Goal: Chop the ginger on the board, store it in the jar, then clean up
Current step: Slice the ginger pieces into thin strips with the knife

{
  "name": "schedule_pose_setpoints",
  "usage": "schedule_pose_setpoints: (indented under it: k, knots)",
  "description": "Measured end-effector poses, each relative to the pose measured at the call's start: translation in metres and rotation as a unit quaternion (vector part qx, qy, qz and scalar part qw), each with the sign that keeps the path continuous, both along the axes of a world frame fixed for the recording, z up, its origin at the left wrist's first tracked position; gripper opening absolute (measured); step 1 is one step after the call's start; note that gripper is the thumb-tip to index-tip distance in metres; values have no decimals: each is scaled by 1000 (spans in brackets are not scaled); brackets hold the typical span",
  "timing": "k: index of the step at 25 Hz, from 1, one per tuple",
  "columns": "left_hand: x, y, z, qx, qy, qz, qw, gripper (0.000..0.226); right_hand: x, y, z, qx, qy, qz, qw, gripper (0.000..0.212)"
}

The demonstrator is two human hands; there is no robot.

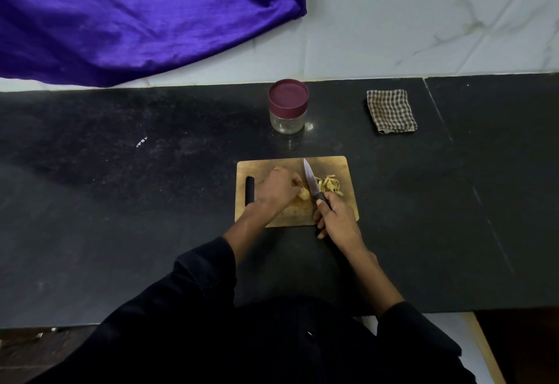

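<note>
A wooden chopping board (329, 166) lies on the black counter. My left hand (276, 188) holds down a pale piece of ginger (304, 193) near the board's middle. My right hand (335, 217) grips the black handle of a knife (311, 181), whose blade points away from me just right of the ginger piece. A small pile of cut ginger strips (329, 185) lies to the right of the blade. A clear glass jar (287, 107) with a maroon lid on it stands behind the board.
A folded checked cloth (391, 110) lies at the back right of the black counter (121, 202). Purple fabric (136, 15) hangs over the white tiled wall at the back left. The counter's front edge runs just before my body.
</note>
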State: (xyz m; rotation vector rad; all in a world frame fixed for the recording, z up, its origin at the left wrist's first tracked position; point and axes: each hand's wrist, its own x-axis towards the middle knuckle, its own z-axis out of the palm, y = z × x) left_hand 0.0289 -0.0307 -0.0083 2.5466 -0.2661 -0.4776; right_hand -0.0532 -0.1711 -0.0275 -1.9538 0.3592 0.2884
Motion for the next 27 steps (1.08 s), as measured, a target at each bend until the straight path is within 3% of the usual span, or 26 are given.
schedule_pose_setpoints:
  k: [6, 10, 15, 22, 27]
  knots:
    - [-18, -2, -5, 18, -65, 58, 996, 17, 0, 0, 0, -4, 1, -4, 1000, 17]
    - [-34, -14, -7, 65, -77, 29, 994, 39, 0, 0, 1, -12, 2, -3, 1000, 16]
    - [-28, -10, -7, 57, -86, 13, 995, 31, -1, -1, -1, 4, -11, -9, 1000, 17]
    - [-7, 6, 0, 23, -65, -107, 992, 29, -2, -2, -5, 69, -8, -35, 997, 15]
    - [-13, 4, 3, 46, -72, -95, 992, 36, -1, -2, -6, 64, -10, -37, 997, 15]
